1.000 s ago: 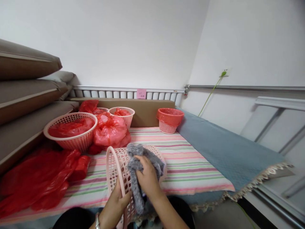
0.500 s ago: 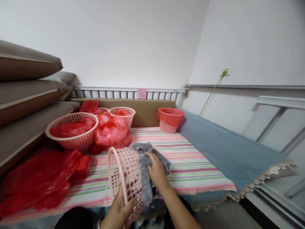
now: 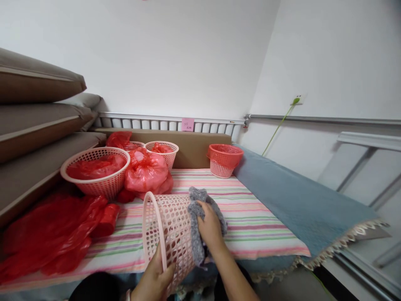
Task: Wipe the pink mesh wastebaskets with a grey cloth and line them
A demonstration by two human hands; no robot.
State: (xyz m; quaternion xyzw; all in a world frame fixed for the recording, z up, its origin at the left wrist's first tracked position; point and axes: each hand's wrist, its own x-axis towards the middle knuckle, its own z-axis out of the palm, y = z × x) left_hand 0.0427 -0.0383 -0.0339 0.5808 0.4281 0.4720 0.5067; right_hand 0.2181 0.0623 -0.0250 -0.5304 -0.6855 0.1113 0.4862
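A pink perforated plastic basket (image 3: 173, 221) lies tipped on its side in front of me, its mouth facing left. My left hand (image 3: 156, 271) grips its rim, thumb on the outer wall and fingers partly hidden behind the rim. My right hand (image 3: 209, 223) clasps a fluffy grey cloth (image 3: 197, 234) and presses it against the basket's base end on the right. Part of the cloth droops down over the side of the basket. The far side of the base is hidden by the cloth and hand.
Baskets with red bags, such as the large pink basket (image 3: 119, 184), stand at left beside a stuffed red bag (image 3: 147, 171). Loose red plastic bags (image 3: 46, 238) lie nearer. A red-lined basket (image 3: 222, 171) stands at the back right. Cushions (image 3: 40, 121) are stacked left on the striped cloth's (image 3: 250, 213) side.
My right hand has slid the grey cloth a little to the right, towards the basket's base, baring more of its wall. My left hand keeps its grip on the rim.
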